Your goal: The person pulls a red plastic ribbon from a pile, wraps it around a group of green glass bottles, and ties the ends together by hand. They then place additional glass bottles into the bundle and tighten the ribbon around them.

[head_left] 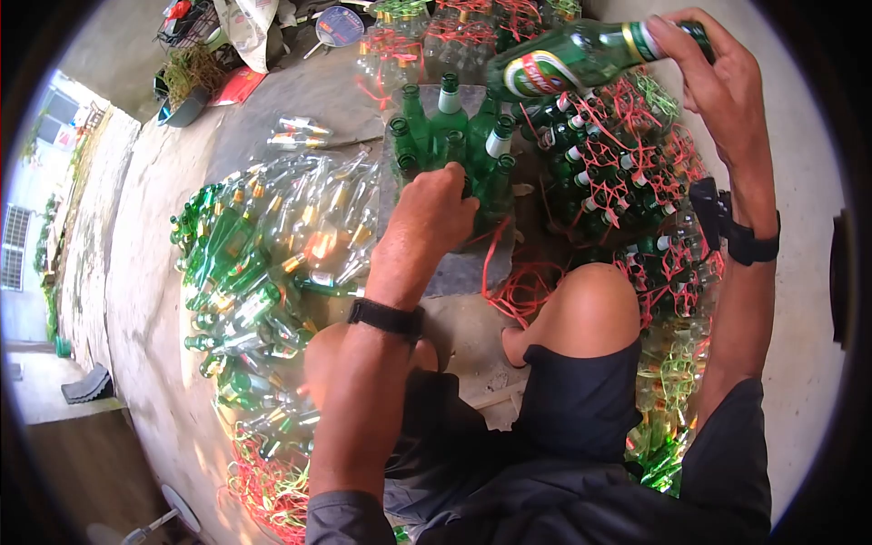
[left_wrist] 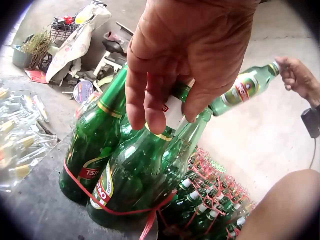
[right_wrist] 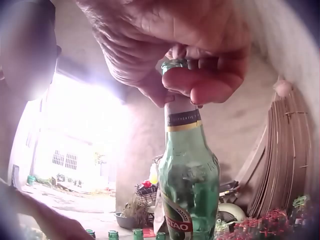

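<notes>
Head view places the person's bent knee (head_left: 581, 309) nearest the camera, at 6 o'clock of the work area, with dark shorts below it. At 9 o'clock of the knee, the left forearm carries a black wrist strap (head_left: 386, 318).

Beyond the strap, the left hand (head_left: 431, 209) rests on top of the upright bottle cluster (head_left: 450, 145), a group of green glass bottles standing on a grey slab (head_left: 463, 268). Left wrist view shows the fingers (left_wrist: 150, 95) curled downward over the bottle necks, pressed side by side, with the thumb on the opposite side of a white neck label. A red string (left_wrist: 120, 210) runs around the lower bodies of this cluster.

At 9 o'clock of the slab lies a heap of clear and green bottles (head_left: 272, 263). At 3 o'clock sit tied bundles (head_left: 618, 173) of green bottles wrapped in red string.

Farther out, at 1 o'clock, the right hand (head_left: 713, 77) holds a single green bottle (head_left: 568, 59) by its neck, raised above the bundles and tilted, body pointing toward 9 o'clock. Right wrist view shows the fingertips (right_wrist: 210, 82) pinching the bottle mouth from above.

At 11 o'clock, farthest away, a wire basket (head_left: 186, 23) and scattered clutter lie on the concrete floor (head_left: 150, 227).
</notes>
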`<state>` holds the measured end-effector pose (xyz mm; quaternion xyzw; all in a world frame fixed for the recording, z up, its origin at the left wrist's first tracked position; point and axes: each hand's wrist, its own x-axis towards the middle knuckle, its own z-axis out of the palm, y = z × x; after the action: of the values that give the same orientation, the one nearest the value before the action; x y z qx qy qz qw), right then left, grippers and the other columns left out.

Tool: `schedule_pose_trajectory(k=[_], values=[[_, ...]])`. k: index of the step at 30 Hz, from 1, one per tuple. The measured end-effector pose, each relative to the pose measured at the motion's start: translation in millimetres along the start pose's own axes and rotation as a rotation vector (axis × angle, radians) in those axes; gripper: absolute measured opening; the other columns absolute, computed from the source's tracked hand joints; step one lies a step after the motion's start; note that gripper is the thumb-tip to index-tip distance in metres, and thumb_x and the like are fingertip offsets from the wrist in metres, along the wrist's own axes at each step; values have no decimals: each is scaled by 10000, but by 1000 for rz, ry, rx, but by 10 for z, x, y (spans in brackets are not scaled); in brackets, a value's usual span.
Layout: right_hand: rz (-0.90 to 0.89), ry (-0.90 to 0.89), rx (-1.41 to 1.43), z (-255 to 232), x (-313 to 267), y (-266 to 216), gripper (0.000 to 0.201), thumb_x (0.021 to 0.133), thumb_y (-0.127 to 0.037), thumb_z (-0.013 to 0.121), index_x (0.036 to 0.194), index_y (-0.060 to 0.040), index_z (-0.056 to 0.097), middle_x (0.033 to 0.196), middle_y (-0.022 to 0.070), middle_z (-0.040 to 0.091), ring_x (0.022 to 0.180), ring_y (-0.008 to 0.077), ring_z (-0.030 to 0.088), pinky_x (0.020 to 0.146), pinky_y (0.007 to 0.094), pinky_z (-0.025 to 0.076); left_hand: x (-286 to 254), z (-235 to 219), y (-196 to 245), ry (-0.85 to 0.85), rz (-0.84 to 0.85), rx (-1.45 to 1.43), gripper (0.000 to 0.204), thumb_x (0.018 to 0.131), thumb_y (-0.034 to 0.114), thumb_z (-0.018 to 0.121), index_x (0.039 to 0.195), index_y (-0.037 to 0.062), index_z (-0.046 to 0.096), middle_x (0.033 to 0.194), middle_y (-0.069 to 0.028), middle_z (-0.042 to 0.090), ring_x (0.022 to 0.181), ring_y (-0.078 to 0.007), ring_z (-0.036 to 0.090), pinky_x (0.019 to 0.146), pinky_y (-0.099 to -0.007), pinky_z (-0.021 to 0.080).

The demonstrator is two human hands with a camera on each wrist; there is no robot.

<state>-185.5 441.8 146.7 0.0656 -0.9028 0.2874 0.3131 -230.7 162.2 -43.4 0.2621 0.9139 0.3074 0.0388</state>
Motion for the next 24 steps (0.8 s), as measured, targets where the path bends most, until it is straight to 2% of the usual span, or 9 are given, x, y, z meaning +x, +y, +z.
schedule_pose_trajectory(k=[1,2,5,13,15,17,21,23,24], values=[[94,-57,56,70,54,-104,320,925,-346,691,966,-28,689,639,-14,586,529,94,483,509,280,391,-1,0,-1,-2,-5,4,310,834,220,681,1002,-36,633,878,-257,687,893,-454,666,759,-513,520],[-80,-12,45,228,47,-394,248,906,-235,690,859,5,652,710,52,646,664,173,600,673,337,474,-1,0,-1,0,-9,5,310,834,220,681,1002,-36,633,878,-257,687,893,-454,666,759,-513,520],[-183,31,98,523,205,-308,256,907,-200,678,784,23,647,699,44,661,656,100,573,582,285,454,-2,1,1,-5,-3,-20,305,839,220,672,993,-39,624,887,-266,683,913,-464,658,779,-522,519],[-126,-159,43,966,327,-328,271,862,-215,691,806,50,673,713,156,683,683,166,641,618,335,492,-31,-44,62,-18,-30,-56,279,847,216,638,956,-38,594,935,-298,660,953,-498,622,812,-558,502],[-141,-145,51,1110,338,-208,273,854,-224,700,817,45,669,678,169,651,642,207,636,590,357,476,-20,-42,70,-26,-42,-55,273,845,209,635,952,-38,592,939,-298,659,961,-498,620,818,-561,499],[-363,-31,-162,1210,355,-127,273,846,-219,712,777,31,628,621,183,572,572,266,589,555,391,443,-20,-46,73,-34,-55,-52,267,844,203,632,948,-39,590,943,-299,657,969,-497,617,824,-564,496],[-164,-120,-182,1309,332,-168,314,836,-220,726,727,17,551,591,193,463,526,313,515,530,424,402,-24,-33,73,-27,-50,-73,260,842,192,627,945,-44,588,954,-305,655,982,-497,611,833,-565,493],[-408,-232,-225,1384,379,11,360,835,-226,728,704,12,492,597,194,409,516,301,476,521,431,377,-28,-25,66,-27,-49,-72,262,843,193,628,945,-45,589,957,-305,654,985,-497,610,835,-564,492],[-407,-234,-223,1438,400,86,360,835,-226,728,704,12,492,597,194,409,516,301,476,521,431,377,-30,-33,70,-29,-48,-71,263,844,194,628,946,-45,590,956,-308,653,987,-497,610,835,-565,492]])
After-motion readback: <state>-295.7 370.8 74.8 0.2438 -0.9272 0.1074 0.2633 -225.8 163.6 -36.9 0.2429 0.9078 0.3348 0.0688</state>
